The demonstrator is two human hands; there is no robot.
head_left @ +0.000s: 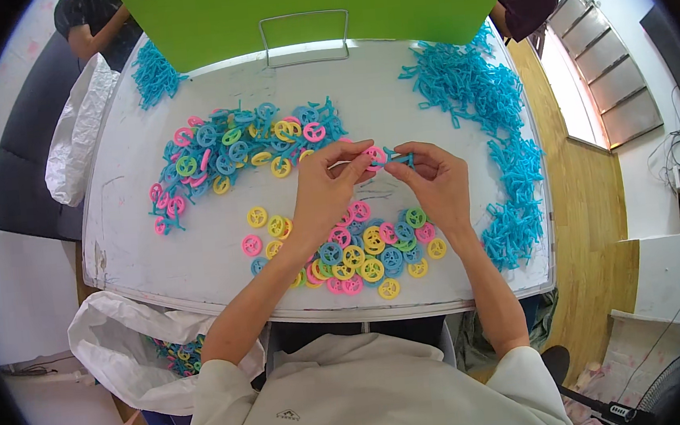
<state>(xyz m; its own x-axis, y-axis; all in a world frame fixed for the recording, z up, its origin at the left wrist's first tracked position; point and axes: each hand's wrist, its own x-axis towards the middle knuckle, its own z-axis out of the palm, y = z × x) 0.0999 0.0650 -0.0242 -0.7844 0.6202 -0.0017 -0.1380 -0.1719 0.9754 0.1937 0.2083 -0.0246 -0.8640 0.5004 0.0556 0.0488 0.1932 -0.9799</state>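
Above the middle of the white table point(218, 290), my two hands are close together. My left hand point(323, 186) pinches a small pink plastic wheel point(375, 157) with spokes. A small blue forked plastic piece point(402, 160) is in the fingertips of my right hand point(439, 179), its end against the wheel. Whether the two parts are joined I cannot tell. Below my hands lie loose wheels point(371, 270) in pink, yellow, blue and green. Farther left spreads a heap of wheels with blue pieces among them point(223, 154).
Loose blue pieces point(457, 79) run down the table's right side; a smaller pile point(155, 75) lies far left. A green panel point(324, 10) with a wire handle point(304, 14) stands at the back. An open white sack point(118, 342) holds coloured parts at lower left. Two people are partly visible behind.
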